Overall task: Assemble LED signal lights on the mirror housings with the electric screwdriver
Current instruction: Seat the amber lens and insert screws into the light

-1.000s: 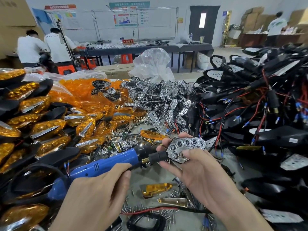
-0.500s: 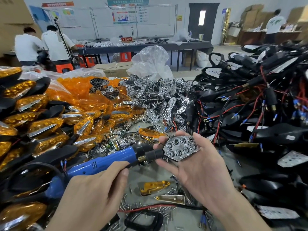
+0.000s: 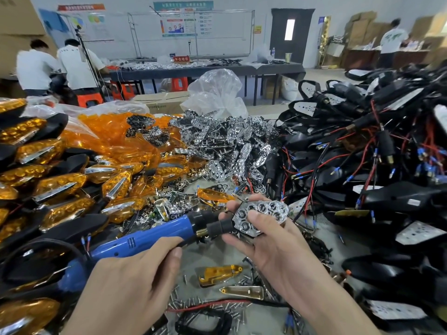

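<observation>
My left hand [image 3: 135, 284] grips the blue electric screwdriver [image 3: 145, 240], whose black nose points right and meets the edge of a chrome LED reflector plate [image 3: 266, 216]. My right hand [image 3: 263, 240] holds that plate from below, thumb lying across its face and fingers curled round its far edge. Black mirror housings with red and black wires [image 3: 362, 165] are heaped on the right. Finished amber signal lights [image 3: 48, 170] are stacked on the left.
A heap of chrome reflectors [image 3: 225, 143] and loose amber lenses [image 3: 108, 136] lies behind my hands. Screws [image 3: 193, 303], an amber lens [image 3: 220, 273] and a chrome trim piece [image 3: 242, 291] lie on the table in front. People work at distant tables.
Both hands with the screwdriver and reflector plate have stayed together, drifting slightly down in view as the head shifted. The screwdriver nose remains against the plate.
</observation>
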`<state>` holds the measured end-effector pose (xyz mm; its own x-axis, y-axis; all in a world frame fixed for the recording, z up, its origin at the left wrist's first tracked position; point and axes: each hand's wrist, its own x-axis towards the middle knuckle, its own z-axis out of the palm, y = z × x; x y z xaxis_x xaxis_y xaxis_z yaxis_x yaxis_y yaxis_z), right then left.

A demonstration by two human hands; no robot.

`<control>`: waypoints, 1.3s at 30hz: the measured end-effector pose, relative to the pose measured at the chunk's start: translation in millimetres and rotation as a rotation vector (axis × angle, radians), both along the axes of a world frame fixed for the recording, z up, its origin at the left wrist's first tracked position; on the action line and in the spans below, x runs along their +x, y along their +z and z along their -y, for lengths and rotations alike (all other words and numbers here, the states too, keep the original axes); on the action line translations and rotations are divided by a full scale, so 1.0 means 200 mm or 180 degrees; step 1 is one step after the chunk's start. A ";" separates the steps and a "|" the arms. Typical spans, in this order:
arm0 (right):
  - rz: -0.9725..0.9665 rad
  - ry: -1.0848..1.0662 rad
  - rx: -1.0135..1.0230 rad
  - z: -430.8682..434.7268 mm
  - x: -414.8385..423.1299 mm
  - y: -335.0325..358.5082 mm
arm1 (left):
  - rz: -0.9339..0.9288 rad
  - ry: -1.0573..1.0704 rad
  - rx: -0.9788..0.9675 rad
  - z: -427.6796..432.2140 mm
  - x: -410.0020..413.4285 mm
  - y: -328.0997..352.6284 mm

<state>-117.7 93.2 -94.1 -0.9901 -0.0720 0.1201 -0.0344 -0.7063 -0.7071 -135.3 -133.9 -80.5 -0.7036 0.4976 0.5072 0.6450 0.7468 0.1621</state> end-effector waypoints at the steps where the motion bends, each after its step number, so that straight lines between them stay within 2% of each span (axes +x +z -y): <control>1: 0.0016 -0.0030 0.0000 0.00 0.00 0.00 | -0.0023 0.0002 -0.0025 0.00 0.00 0.00; 19: 0.0242 -0.0418 -0.0091 0.00 -0.02 -0.02 | -0.0324 -0.0132 0.0006 -0.03 -0.02 -0.01; 39: 0.0299 -0.0568 -0.0016 0.02 -0.02 -0.01 | -0.0129 -0.0041 0.0041 -0.05 0.00 0.02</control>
<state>-121.3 89.4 -96.6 -0.9940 0.1059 0.0267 -0.0935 -0.6985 -0.7095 -135.3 -124.0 -76.8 -0.6761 0.4997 0.5415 0.6607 0.7365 0.1452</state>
